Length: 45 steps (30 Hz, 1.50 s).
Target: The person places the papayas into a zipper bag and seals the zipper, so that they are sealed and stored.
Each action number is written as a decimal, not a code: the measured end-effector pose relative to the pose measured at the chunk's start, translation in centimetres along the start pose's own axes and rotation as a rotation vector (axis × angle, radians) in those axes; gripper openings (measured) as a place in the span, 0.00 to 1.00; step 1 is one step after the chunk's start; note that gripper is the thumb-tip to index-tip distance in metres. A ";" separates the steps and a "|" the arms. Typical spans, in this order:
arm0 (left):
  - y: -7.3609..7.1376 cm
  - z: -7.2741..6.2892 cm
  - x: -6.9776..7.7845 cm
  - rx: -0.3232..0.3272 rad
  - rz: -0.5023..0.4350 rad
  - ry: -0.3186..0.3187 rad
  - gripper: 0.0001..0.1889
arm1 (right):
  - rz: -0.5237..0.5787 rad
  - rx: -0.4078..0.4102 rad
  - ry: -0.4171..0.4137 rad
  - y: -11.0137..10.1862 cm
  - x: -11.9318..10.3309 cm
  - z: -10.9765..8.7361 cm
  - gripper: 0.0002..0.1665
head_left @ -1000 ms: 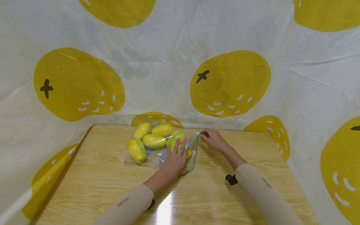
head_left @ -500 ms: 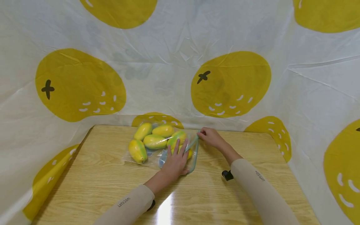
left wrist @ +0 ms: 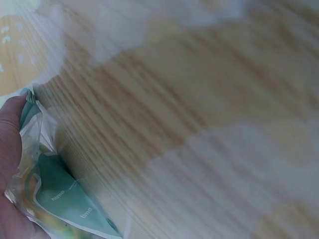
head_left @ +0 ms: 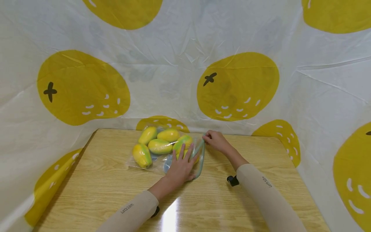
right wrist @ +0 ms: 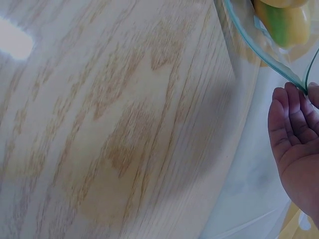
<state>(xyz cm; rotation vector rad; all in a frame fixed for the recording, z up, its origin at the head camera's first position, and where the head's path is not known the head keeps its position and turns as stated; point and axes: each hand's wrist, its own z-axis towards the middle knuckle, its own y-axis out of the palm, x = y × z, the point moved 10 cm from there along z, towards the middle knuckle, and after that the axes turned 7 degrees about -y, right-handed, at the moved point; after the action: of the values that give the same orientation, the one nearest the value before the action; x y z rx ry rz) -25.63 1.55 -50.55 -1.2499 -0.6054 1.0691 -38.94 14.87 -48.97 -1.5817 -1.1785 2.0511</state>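
Observation:
A clear zip bag (head_left: 201, 164) with a blue-green zip edge lies on the table with several yellow-green mangoes (head_left: 160, 146) inside. Its two zip strips spread apart from the far corner, so the mouth gapes to the right. My left hand (head_left: 180, 167) rests on the bag near the mouth, fingers spread over the mangoes below. The left wrist view shows its thumb touching the zip edge, beside a green printed panel (left wrist: 70, 194). With thumb and fingertips, my right hand (head_left: 217, 141) pinches the far zip corner; the right wrist view shows the zip edge (right wrist: 269, 59) running into that pinch.
The bag lies toward the back of the wood-grain table (head_left: 101, 190), close to its far edge. A white cloth (head_left: 165, 83) printed with large yellow fruit hangs behind and along both sides.
My right hand has shifted slightly to the left at the zip corner, and its forearm has moved left too. The white slider tab seen earlier there is now covered. My left hand stays put.

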 end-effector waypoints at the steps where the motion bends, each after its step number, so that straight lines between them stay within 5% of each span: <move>1: -0.1 0.0 0.0 0.013 -0.009 0.005 0.57 | 0.006 -0.001 0.002 0.0 0.0 0.0 0.15; 12: -2.0 -0.1 -0.6 0.097 -0.146 0.062 0.49 | 0.022 0.021 -0.031 -0.2 -0.1 0.1 0.16; 21: -3.8 0.2 -1.9 0.215 -0.124 0.107 0.52 | 0.024 0.073 -0.033 -0.7 -0.2 0.3 0.15; 30: -6.2 1.8 -4.6 0.288 -0.374 0.128 0.38 | 0.006 0.108 -0.082 -1.5 -1.6 0.5 0.14; 36: -6.8 3.7 -6.0 0.260 -0.459 0.095 0.34 | 0.006 0.133 -0.115 -2.0 -2.3 0.5 0.14; 45: -5.5 7.9 -7.4 0.061 -0.575 -0.020 0.26 | 0.029 0.146 -0.157 -2.3 -3.7 0.3 0.12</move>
<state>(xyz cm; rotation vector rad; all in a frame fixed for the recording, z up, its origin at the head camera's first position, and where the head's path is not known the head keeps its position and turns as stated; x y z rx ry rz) -33.76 -1.29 -42.00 -0.9280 -0.8752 0.6124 -38.43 13.74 -44.77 -1.4014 -1.0344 2.2589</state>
